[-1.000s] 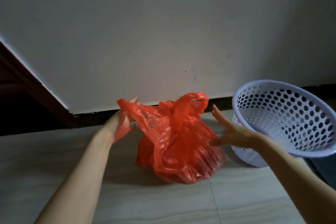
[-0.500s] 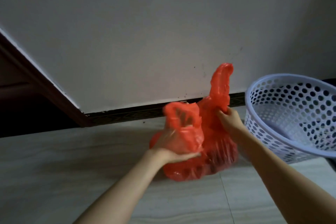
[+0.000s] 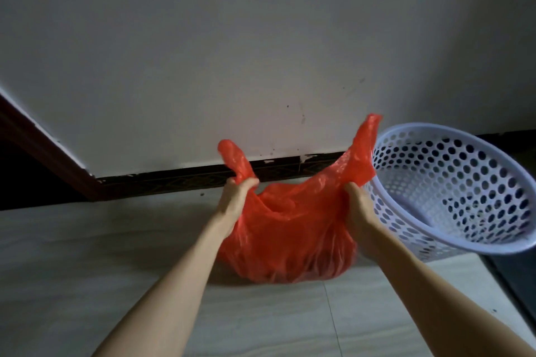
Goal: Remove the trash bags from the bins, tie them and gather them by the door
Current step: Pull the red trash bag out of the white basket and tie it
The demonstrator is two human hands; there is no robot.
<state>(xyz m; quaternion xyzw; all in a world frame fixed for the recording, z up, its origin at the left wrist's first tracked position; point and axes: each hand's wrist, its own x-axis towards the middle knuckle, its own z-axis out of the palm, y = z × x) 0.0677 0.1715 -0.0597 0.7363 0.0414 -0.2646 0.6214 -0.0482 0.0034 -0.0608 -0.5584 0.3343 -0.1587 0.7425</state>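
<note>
**One red bag, one basket, two hands pulling the handles apart**

We count one red trash bag (image 3: 285, 236), one pale perforated bin (image 3: 452, 191), and two bare hands. The bag sits on the tiled floor (image 3: 87, 269) in front of the white wall (image 3: 232, 52), its body bulging below and between our fingers.

Our left hand (image 3: 236, 197) reaches forward on an outstretched forearm, its fingers curled tight and pinching the base of the left handle loop, which stands up just above them. Our right hand (image 3: 358, 204) does the same on the other side, fingers closed round the gathered plastic, the right handle rising above them toward the wall. The two hands are held apart, with the bag's mouth stretched in a sagging curve between them.

The bin lies tilted just right of our right fingers, its opening facing us. A dark door frame (image 3: 43, 151) runs well left of our left fingers.
</note>
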